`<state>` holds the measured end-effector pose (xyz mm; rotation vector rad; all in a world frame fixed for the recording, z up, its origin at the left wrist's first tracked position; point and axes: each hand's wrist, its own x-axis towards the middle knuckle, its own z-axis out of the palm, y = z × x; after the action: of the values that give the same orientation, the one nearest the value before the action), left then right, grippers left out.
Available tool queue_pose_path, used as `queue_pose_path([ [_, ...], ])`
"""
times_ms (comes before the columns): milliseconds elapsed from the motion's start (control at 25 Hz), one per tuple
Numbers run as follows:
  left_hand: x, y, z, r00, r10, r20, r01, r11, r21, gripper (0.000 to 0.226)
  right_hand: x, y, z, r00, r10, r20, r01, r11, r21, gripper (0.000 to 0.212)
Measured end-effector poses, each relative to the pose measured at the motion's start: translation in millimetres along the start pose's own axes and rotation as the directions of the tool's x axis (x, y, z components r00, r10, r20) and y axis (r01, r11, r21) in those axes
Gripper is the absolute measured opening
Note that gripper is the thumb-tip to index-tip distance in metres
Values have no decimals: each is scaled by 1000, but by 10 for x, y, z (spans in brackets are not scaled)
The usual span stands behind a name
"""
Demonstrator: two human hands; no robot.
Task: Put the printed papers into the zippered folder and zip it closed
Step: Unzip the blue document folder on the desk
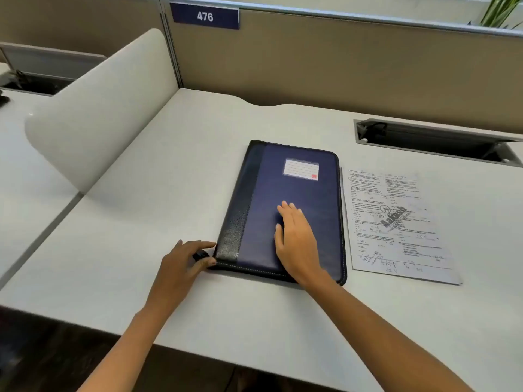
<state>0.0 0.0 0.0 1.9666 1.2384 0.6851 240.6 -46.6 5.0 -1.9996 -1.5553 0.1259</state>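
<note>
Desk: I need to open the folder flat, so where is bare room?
Widest bare patch: desk between the white divider and the left edge of the folder, beyond the left hand pinching the zipper pull. Also a strip between folder and partition. Crowded right: papers lie close beside the folder, cable slot behind them.

**Office cubicle with pale desks and tan screens**

A pale grey tabletop [169,171] runs back to a tan partition [339,60] bearing a blue sign [205,17] that reads 476. A curved white divider [107,108] stands at the left, with another desk [17,154] beyond it. A cable slot [435,142] lies open at the rear right. Plant leaves [501,9] show above. The floor [42,349] is dark.
</note>
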Motion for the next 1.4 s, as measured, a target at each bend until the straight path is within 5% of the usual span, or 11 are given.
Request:
queue_pose_path([
  [280,538,235,185,992,-78,-100,74,997,-37,28,1060,29,7,998,-60,-31,58,997,-43,37],
  [560,1403,378,423,991,-130,-7,130,989,72,39,2024,234,94,1000,12,27,-10,997,-74,38],
  [800,1912,326,629,987,-143,73,137,988,72,53,2684,500,211,972,164,171,-189,972,142,36],
  [1000,2085,365,715,985,-166,41,166,986,4,56,3075,604,304,934,64,352,-131,977,169,61],
  [1120,2035,364,785,990,-143,3,143,990,19,55,3211,610,372,865,-42,500,-29,991,134,55],
  [1400,2042,311,828,995,-103,-17,104,993,60,56,3448,582,420,797,-217,563,201,975,92,38],
])
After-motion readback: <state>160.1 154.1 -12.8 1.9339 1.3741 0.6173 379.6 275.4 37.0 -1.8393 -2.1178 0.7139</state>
